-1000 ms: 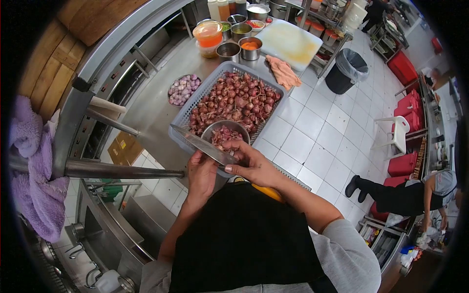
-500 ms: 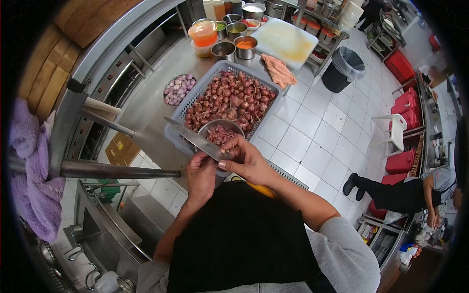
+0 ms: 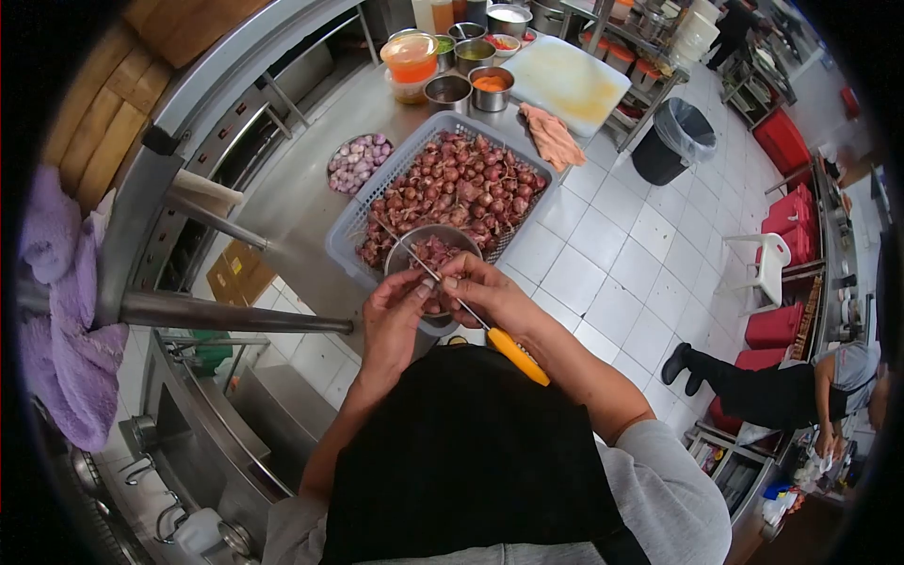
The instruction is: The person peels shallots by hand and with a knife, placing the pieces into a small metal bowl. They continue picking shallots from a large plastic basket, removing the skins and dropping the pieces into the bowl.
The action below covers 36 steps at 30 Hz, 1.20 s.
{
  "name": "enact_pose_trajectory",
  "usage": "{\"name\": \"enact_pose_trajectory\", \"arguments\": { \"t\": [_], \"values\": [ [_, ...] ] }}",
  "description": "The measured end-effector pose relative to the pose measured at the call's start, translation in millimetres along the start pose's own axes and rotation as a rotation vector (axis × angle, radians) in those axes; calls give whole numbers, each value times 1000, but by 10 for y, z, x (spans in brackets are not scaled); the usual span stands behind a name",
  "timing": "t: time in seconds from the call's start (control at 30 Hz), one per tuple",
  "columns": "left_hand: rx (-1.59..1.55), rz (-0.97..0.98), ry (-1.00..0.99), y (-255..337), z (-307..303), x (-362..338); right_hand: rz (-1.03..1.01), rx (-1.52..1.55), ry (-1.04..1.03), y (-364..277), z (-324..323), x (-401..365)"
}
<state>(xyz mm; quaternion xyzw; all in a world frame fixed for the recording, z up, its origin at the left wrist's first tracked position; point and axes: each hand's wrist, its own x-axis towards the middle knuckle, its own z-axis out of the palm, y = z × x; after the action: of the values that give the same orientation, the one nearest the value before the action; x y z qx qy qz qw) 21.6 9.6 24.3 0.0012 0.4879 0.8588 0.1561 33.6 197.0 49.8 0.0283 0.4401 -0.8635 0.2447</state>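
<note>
My right hand [image 3: 482, 288] is closed round a knife near where its blade meets the yellow handle [image 3: 517, 356]. The thin blade [image 3: 407, 247] points up and left across a metal bowl [image 3: 478, 247] with reddish shallot skins and pieces in it. Beside the blade, my left hand [image 3: 395, 309] is pinched shut; its fingertips hide whatever small thing is in them. Both hands meet over the bowl's near side. Behind it, a grey plastic basket [image 3: 341, 247] holds many unpeeled shallots [image 3: 461, 184]. To its left stands a bowl of peeled, pale purple shallots [image 3: 360, 163].
At the back of the steel table [image 3: 282, 221] are tubs, metal pots [image 3: 490, 87] and a white cutting board [image 3: 560, 80]. An orange cloth [image 3: 549, 135] lies by the edge. A bin [image 3: 670, 141] stands on the floor; a co-worker [image 3: 782, 381] is at the far right.
The knife has turned from showing its broad blade side to lying nearly edge-on, and its yellow handle has come into view. Both hands stay close together; the whole view has shifted slightly.
</note>
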Motion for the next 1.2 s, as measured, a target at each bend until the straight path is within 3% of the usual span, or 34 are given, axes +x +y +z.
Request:
{"name": "enact_pose_trajectory", "arguments": {
  "t": [0.3, 0.6, 0.67, 0.73, 0.8, 1.2],
  "values": [
    [-123, -21, 11, 117, 11, 1, 27, -27, 211, 212, -307, 197],
    [-64, 39, 14, 78, -19, 34, -68, -143, 10, 44, -89, -92],
    [-79, 49, 0, 68, 0, 40, -199, -255, -36, 16, 32, -130],
    [-117, 69, 8, 110, 68, 27, -169, -331, -22, 12, 59, -152],
    [-119, 78, 17, 102, 60, 22, -265, -433, -24, 47, 86, -139],
    [-70, 67, -21, 131, 13, -32, -315, -424, -44, 10, 127, -151]
  ]
}}
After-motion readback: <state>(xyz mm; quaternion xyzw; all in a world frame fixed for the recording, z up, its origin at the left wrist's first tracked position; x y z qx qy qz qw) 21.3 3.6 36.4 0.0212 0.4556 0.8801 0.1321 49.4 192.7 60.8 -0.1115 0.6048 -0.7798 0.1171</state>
